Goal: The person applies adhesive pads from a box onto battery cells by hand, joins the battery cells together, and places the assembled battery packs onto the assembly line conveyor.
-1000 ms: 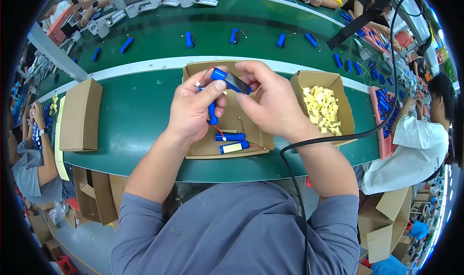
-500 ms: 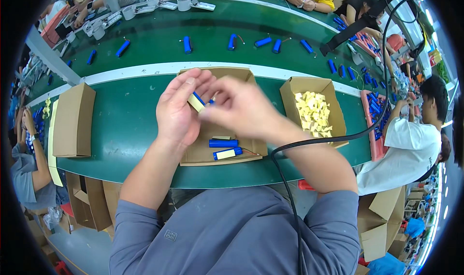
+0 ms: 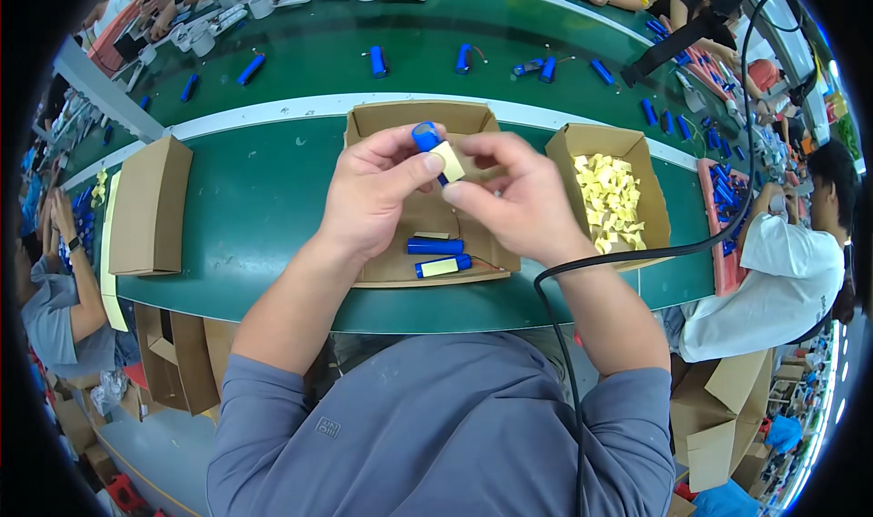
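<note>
My left hand (image 3: 371, 190) grips a blue cylindrical battery (image 3: 425, 135) tilted above an open cardboard tray (image 3: 418, 115). A pale yellow patch (image 3: 448, 161) lies on the battery's side, and my left thumb presses its edge. From the other side my right hand (image 3: 527, 190) pinches at the battery's lower end, its thumb touching there. Two more blue batteries lie in the tray below my hands: one blue battery (image 3: 435, 246) with a strip of yellow beside it, and another battery (image 3: 462, 262) with a yellow patch and a thin red wire.
To the right, a cardboard box (image 3: 657, 190) holds many yellow pieces (image 3: 607, 199). A closed-sided cardboard box (image 3: 145, 212) stands at left. A black cable (image 3: 637, 259) crosses my right forearm. Several batteries lie on the green belt (image 3: 318, 67) beyond a white rail. Co-workers sit around.
The battery has turned in my hands, so its blue end and yellow patch now face up. My right hand has shifted right from over my left palm. The whole view has shifted slightly.
</note>
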A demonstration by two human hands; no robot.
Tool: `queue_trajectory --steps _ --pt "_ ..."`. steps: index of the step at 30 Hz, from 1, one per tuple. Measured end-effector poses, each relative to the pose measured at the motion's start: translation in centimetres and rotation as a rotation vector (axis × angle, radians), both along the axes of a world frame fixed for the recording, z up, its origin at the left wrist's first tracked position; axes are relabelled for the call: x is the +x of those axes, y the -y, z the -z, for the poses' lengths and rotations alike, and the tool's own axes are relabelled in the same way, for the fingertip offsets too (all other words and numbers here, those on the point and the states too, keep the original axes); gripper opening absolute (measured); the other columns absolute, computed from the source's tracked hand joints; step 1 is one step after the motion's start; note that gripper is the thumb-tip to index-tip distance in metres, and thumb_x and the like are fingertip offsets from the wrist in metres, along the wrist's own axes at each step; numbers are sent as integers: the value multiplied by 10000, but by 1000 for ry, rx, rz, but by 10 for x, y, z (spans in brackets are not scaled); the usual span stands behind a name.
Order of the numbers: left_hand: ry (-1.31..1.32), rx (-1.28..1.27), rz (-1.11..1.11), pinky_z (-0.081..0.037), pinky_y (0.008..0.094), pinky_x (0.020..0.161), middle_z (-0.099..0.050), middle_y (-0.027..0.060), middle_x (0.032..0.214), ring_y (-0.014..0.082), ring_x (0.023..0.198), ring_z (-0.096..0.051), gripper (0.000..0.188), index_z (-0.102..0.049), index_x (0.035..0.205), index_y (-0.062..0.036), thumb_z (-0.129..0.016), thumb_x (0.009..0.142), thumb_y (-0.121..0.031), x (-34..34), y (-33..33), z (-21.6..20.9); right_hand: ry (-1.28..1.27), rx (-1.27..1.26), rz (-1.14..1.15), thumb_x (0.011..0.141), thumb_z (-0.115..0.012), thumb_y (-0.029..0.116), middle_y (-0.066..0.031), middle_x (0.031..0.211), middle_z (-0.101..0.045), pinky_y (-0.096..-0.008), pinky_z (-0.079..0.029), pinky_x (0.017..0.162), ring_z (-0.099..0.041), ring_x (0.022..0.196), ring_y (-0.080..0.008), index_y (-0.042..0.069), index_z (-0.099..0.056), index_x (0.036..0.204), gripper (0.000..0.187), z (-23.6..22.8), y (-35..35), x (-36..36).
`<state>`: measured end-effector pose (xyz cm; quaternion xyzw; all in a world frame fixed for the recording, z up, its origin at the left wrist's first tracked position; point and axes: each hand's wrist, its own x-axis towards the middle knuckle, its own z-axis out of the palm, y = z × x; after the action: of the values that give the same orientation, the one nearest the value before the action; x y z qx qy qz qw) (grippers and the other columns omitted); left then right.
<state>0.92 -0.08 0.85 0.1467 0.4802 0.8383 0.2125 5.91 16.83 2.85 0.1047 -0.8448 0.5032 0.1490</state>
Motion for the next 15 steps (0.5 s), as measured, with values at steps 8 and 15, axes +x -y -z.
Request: queue_trajectory --steps 8,15 --pt "-466 -118 -93 -510 240 743 -627 70 947 109 845 -604 274 -607 1037 34 -650 768 72 13 -4 -3 542 -756 -95 769 -630 44 -13 627 -535 -200 -346 374 -475 468 -58 16 -504 936 211 -31 5 15" --pt "-564 -60 -73 -539 262 740 -624 97 945 140 846 -622 245 -592 989 49 -668 757 70 13 -2 1 548 -952 -124 764 -617 30 -24 629 -533 -219 -380 383 -479 461 -79 31 -498 889 173 -17 12 17"
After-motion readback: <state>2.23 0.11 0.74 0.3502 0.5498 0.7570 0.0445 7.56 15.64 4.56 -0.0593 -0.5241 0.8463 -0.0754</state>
